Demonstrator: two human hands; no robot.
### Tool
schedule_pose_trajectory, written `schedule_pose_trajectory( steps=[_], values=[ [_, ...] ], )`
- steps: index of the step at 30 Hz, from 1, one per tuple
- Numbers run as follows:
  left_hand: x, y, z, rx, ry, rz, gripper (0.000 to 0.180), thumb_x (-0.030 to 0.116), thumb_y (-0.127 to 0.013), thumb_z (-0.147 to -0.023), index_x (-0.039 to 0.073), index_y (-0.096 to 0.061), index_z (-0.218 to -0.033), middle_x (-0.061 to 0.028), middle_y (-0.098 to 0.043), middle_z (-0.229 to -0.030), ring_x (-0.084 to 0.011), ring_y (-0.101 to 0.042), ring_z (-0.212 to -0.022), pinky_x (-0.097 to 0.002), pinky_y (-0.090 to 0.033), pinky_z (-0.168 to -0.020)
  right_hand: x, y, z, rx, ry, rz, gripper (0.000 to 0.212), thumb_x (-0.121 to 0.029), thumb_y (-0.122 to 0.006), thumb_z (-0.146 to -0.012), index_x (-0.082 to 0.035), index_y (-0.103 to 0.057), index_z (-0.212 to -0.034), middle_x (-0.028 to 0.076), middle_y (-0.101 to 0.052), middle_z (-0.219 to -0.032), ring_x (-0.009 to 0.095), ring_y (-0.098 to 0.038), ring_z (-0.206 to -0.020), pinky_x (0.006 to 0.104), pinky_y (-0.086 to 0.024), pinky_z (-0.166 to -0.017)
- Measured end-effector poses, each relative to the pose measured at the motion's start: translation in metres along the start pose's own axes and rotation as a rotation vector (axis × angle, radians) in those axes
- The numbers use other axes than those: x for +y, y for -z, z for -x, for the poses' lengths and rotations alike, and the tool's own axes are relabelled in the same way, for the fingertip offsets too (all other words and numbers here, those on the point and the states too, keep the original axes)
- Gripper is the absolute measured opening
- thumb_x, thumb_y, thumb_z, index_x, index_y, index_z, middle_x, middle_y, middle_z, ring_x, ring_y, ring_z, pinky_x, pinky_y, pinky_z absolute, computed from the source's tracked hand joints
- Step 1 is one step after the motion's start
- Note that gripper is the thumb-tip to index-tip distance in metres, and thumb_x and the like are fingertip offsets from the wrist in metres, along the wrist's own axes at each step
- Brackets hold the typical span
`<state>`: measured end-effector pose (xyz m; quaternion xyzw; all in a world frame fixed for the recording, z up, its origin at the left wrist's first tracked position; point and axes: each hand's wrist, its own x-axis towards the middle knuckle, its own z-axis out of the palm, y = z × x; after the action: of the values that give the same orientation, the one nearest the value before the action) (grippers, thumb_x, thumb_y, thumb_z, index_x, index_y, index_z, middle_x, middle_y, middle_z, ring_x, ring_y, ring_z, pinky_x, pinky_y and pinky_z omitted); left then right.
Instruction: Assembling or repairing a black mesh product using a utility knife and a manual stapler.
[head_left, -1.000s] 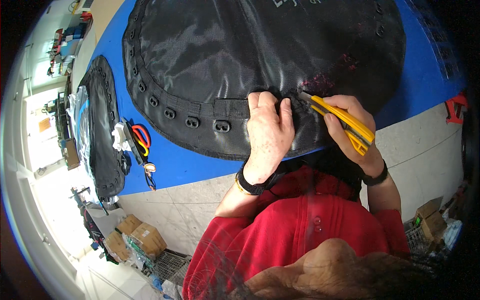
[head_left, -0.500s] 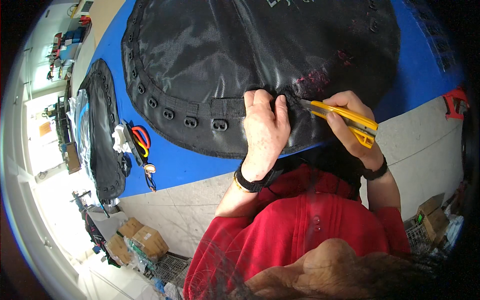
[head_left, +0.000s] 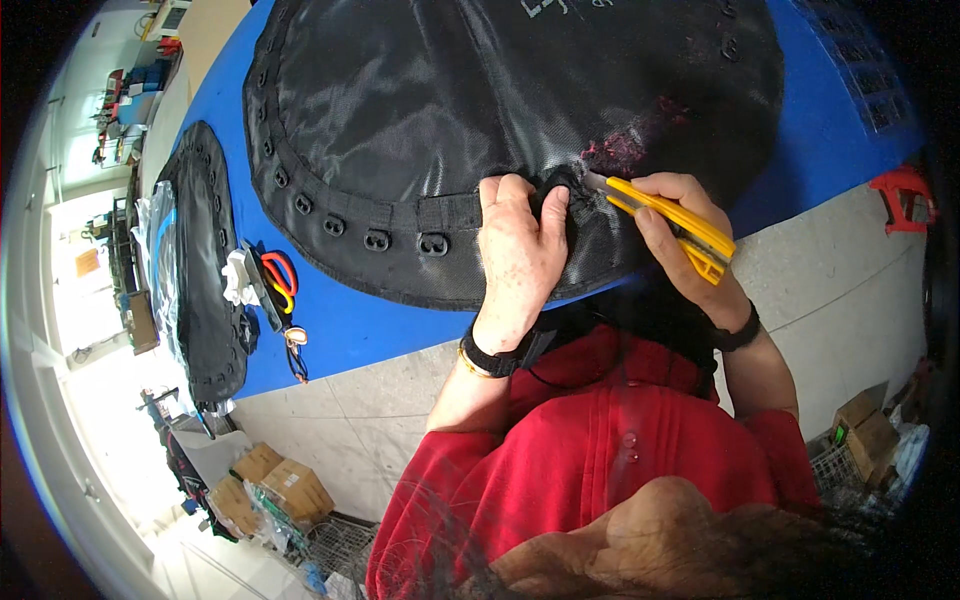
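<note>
A large rounded black fabric cover (head_left: 400,120) lies across the blue table, with webbing and black plastic fittings (head_left: 433,244) along its near and left edge. My left hand (head_left: 521,245) presses down at that edge, its fingers curled and its thumb against a bunched black fold (head_left: 562,182). In my right hand (head_left: 668,235) is a yellow utility knife (head_left: 700,226), its blade out and pointing left. The blade tip meets or nearly meets the fabric just right of my left thumb. Pinkish loose threads (head_left: 612,152) are scattered on the cover beyond the knife.
Orange-handled scissors (head_left: 280,278) rest on the blue table (head_left: 330,335) to the left. Beside them is a smaller black cover (head_left: 208,300) with clear plastic over it. Cardboard boxes (head_left: 297,488) stand on the floor at lower left. A red object (head_left: 905,200) is at far right.
The cover has shifted slightly to the left, and both my hands have moved left with it. The knife's blade is now closer to my left thumb and the fold stands higher.
</note>
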<state>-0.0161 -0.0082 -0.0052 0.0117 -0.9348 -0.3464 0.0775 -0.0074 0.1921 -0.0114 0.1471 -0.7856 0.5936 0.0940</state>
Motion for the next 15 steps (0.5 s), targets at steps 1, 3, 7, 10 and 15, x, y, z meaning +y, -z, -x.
schedule_pose_trajectory(
  steps=[1,3,7,10,15],
  values=[
    [-0.0007,-0.0002,0.0001,-0.001,0.0,-0.002,0.027,0.02,-0.071,-0.091,-0.003,-0.057,-0.094,-0.0228,-0.056,-0.098,-0.0423,-0.062,-0.079,-0.0474,-0.052,-0.067,-0.0011,0.0007,-0.0001,0.001,-0.001,-0.001,0.019,-0.006,-0.064,-0.095,-0.002,-0.061,-0.113,0.01,-0.068,-0.104,0.013,-0.067,-0.09,0.0258,-0.053,-0.079],
    [-0.003,-0.0013,0.0002,0.03,-0.059,-0.024,0.026,0.019,-0.071,-0.091,-0.003,-0.056,-0.094,-0.0226,-0.056,-0.098,-0.0428,-0.062,-0.079,-0.0476,-0.052,-0.066,-0.0046,0.0035,-0.0011,-0.039,-0.034,-0.019,0.019,-0.005,-0.064,-0.095,-0.001,-0.061,-0.114,0.01,-0.068,-0.104,0.014,-0.067,-0.089,0.0257,-0.053,-0.079],
    [-0.0001,-0.003,0.0005,0.049,-0.02,0.012,0.031,0.022,-0.073,-0.091,-0.003,-0.055,-0.091,-0.0207,-0.055,-0.087,-0.0402,-0.056,-0.079,-0.0466,-0.047,-0.07,-0.0031,0.01,-0.0008,-0.093,-0.088,-0.064,0.019,-0.005,-0.063,-0.095,-0.001,-0.061,-0.114,0.01,-0.068,-0.102,0.014,-0.067,-0.088,0.0253,-0.053,-0.078],
    [-0.001,-0.0018,0.0008,0.02,-0.03,-0.007,0.025,0.017,-0.07,-0.092,-0.002,-0.055,-0.094,-0.0228,-0.055,-0.097,-0.0435,-0.061,-0.077,-0.0491,-0.051,-0.066,-0.0017,0.0077,0.0002,-0.078,-0.038,-0.038,0.017,-0.005,-0.062,-0.096,-0.001,-0.062,-0.113,0.009,-0.067,-0.102,0.013,-0.067,-0.087,0.0253,-0.052,-0.077],
    [-0.0015,-0.0027,0.0008,0.019,-0.033,-0.007,0.025,0.017,-0.07,-0.092,-0.002,-0.054,-0.094,-0.0237,-0.055,-0.096,-0.0445,-0.06,-0.077,-0.0498,-0.051,-0.065,-0.0041,0.0028,-0.0047,-0.032,-0.05,-0.077,0.017,-0.005,-0.062,-0.096,-0.001,-0.062,-0.113,0.009,-0.067,-0.103,0.013,-0.066,-0.088,0.0263,-0.052,-0.078]
  ],
)
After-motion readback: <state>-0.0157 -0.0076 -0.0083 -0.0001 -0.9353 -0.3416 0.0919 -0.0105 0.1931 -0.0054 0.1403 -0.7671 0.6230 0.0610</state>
